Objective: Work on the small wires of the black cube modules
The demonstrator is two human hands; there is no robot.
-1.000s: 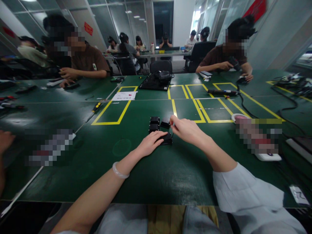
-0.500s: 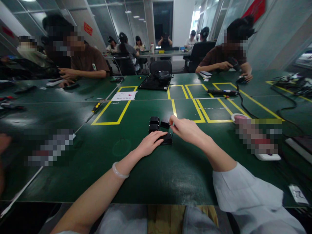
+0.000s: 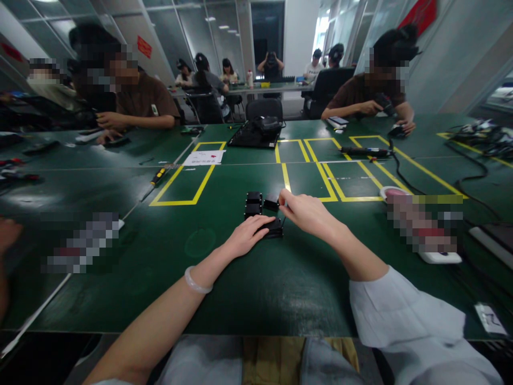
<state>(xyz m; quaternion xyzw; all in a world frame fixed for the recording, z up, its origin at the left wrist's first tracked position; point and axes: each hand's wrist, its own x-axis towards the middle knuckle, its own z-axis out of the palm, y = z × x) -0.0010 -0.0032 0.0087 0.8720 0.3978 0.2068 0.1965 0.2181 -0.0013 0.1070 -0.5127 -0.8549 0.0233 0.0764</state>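
Note:
My left hand [image 3: 247, 236] lies flat on the green table [image 3: 240, 283], fingers stretched over a flat black part [image 3: 274, 230] and pressing it down. My right hand [image 3: 306, 213] hovers just right of it, thumb and forefinger pinched together on something too small to make out. Behind the fingers stand two small black boxes [image 3: 254, 204] stacked side by side and a third black block [image 3: 271, 203] next to my right fingertips. A pale bangle sits on my left wrist.
Yellow tape rectangles [image 3: 188, 182] mark the table ahead. A screwdriver [image 3: 159, 175], a paper sheet [image 3: 204, 157], a black keyboard-like tray [image 3: 254, 135] and a cabled tool [image 3: 366, 152] lie further off. Other people sit at the far side. A white device [image 3: 441, 258] lies right.

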